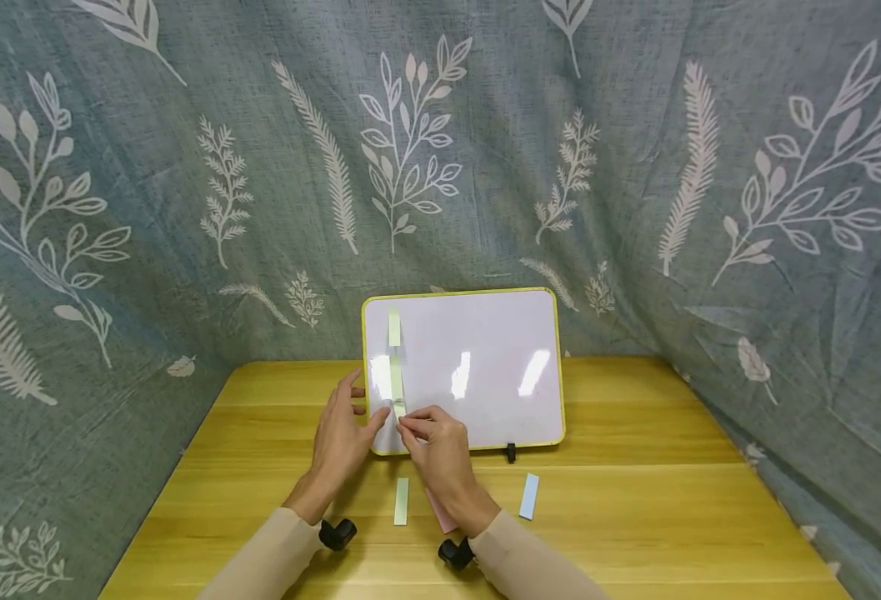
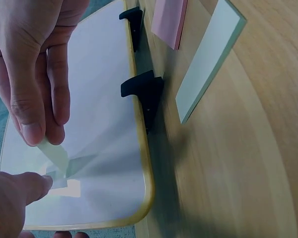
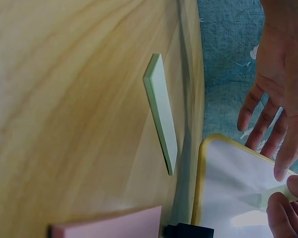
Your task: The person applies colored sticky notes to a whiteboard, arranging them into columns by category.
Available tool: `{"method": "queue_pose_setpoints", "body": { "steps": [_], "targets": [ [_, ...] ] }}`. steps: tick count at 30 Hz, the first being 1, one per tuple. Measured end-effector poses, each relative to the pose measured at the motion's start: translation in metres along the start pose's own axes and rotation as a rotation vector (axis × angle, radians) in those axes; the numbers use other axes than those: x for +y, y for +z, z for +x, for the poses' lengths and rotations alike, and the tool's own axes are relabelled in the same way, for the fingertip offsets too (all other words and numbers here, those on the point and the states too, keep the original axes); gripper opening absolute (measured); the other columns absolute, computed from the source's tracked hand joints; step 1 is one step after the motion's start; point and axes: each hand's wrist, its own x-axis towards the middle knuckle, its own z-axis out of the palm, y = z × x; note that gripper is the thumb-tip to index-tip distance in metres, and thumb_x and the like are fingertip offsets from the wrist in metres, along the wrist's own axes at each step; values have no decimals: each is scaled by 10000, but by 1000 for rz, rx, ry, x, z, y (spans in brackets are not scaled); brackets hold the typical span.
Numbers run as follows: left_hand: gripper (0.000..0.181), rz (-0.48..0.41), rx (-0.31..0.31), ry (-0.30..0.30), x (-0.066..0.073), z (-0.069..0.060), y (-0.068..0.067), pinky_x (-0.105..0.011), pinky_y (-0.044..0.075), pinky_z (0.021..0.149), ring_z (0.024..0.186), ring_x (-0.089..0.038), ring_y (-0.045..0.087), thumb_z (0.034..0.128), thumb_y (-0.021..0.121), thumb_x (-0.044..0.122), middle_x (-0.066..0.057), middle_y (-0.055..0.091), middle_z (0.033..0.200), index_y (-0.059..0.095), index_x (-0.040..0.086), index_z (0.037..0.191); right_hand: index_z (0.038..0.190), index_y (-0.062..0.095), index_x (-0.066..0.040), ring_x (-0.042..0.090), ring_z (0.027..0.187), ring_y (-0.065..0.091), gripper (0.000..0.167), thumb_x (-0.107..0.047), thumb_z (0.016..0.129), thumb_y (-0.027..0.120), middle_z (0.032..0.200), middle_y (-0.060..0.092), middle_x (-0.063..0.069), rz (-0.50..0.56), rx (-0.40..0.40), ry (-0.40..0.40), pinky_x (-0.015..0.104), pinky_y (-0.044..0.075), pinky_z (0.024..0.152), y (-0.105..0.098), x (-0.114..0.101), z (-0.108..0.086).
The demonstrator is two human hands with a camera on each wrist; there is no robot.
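The right hand (image 1: 443,457) pinches the free end of a pale-green sticky strip (image 2: 55,157) against the left part of the whiteboard (image 1: 485,342), presumably for control, while the left hand (image 1: 340,435) spreads beside the board's edge, seemingly steadying it.

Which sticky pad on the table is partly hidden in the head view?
The pink pad, the middle one, partly behind the right hand; the green pad to its left and the blue pad to its right show whole.
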Motion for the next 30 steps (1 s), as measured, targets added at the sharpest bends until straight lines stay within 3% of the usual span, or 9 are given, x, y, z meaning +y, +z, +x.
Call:
{"method": "queue_pose_setpoints", "body": {
  "steps": [15, 30],
  "targets": [
    [878, 1, 9, -5, 1, 2, 6, -589, 645, 934, 1201, -426, 772, 1065, 885, 242, -218, 716, 1455, 406, 137, 1793, 1096, 925, -9, 231, 901, 870, 123, -12, 973, 934, 1047, 843, 105, -17, -18, 30, 272, 714, 809, 2, -2, 0],
    [1025, 46, 31, 4, -1, 7, 10, -483, 610, 805, 1090, -368, 756, 1006, 956, 307, -206, 705, 1382, 354, 194, 1829, 1049, 929, -8, 234, 886, 860, 82, -20, 968, 940, 1032, 849, 99, -39, -37, 44, 277, 711, 778, 4, -1, 0]
  ]
}}
